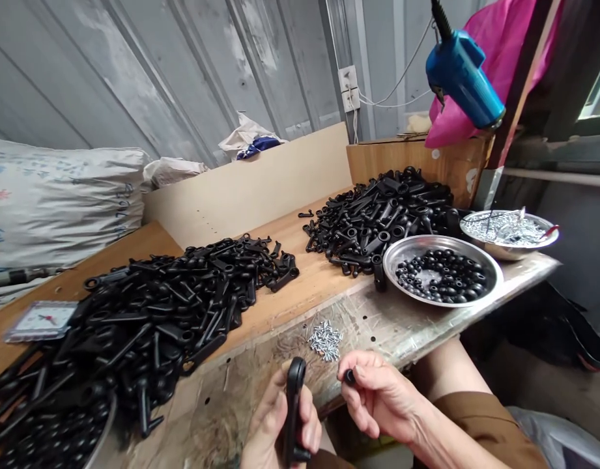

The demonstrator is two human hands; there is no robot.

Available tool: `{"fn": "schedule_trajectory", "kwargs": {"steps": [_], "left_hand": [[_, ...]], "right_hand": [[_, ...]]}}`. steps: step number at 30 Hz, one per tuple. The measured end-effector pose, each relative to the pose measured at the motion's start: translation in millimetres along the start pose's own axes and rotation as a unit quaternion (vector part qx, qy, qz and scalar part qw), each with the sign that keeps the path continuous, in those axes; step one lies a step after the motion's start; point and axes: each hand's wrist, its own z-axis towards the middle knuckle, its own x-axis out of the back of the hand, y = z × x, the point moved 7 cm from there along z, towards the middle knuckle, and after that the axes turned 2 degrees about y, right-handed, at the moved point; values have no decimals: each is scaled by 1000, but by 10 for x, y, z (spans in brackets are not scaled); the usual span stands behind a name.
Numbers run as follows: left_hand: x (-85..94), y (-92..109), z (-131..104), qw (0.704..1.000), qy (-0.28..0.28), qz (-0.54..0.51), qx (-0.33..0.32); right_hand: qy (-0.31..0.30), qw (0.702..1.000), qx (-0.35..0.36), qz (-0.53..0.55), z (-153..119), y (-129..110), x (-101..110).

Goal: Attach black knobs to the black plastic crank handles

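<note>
My left hand [268,417] is wrapped round a black crank handle [294,404], held upright at the table's front edge. Just to its right, my right hand [382,397] pinches a small black ball knob [349,376] between thumb and fingertips. The knob and the handle are apart. Beyond both hands lies a little heap of short silvery pins [326,340]. A metal bowl [495,286] with many black ball knobs stands to the right of the pins.
Black handles are heaped at left [172,306] and at the back right [378,215]. A second bowl [548,242] holds silvery hardware. A blue power screwdriver [463,78] hangs at upper right. A small clock [43,320] and white sacks [60,195] are at left.
</note>
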Motion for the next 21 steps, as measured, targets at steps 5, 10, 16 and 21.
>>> {"fn": "schedule_trajectory", "kwargs": {"steps": [5, 10, 16, 21], "left_hand": [[-84, 38, 30, 1000, -29, -2, -8], [-23, 108, 55, 998, 39, -37, -44], [18, -49, 71, 987, 116, -108, 19], [29, -124, 71, 985, 125, -121, 22]], "right_hand": [[4, 1000, -9, 1, -78, 67, 25], [33, 997, -42, -59, -190, 214, -29], [103, 990, -17, -93, -183, 306, -40], [115, 988, -17, -106, -161, 339, -39]]}}
